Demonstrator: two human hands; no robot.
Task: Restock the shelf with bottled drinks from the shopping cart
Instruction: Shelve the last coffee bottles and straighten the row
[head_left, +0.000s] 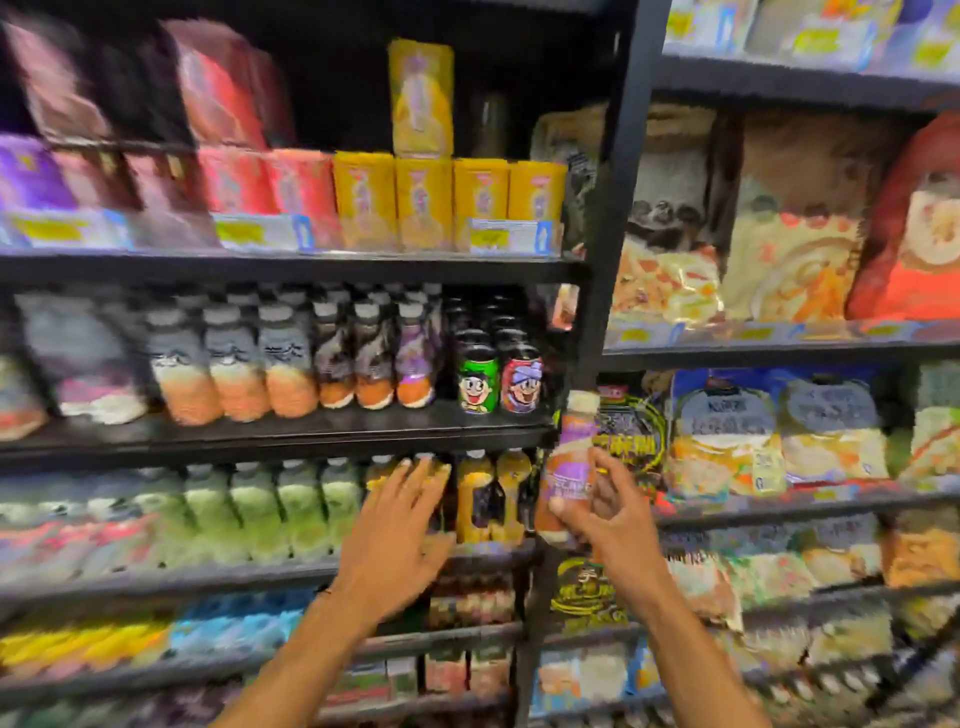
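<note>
My right hand (602, 512) grips an orange drink bottle (569, 457) with a purple label and a pale cap, held upright in front of the black shelf post. My left hand (400, 535) is spread open, fingers apart, against the yellow bottles (485, 496) on the lower drink shelf (260, 577). The shelf above (311, 434) carries orange bottles with dark labels (374, 358) and two cartoon cans (498, 382). The picture is blurred by motion. The shopping cart is out of view.
Green bottles (275, 514) fill the lower shelf to the left of my left hand. Yellow and red cartons (426, 202) stand on the top shelf. A black upright post (613, 208) divides the drinks from snack bags (753, 447) on the right.
</note>
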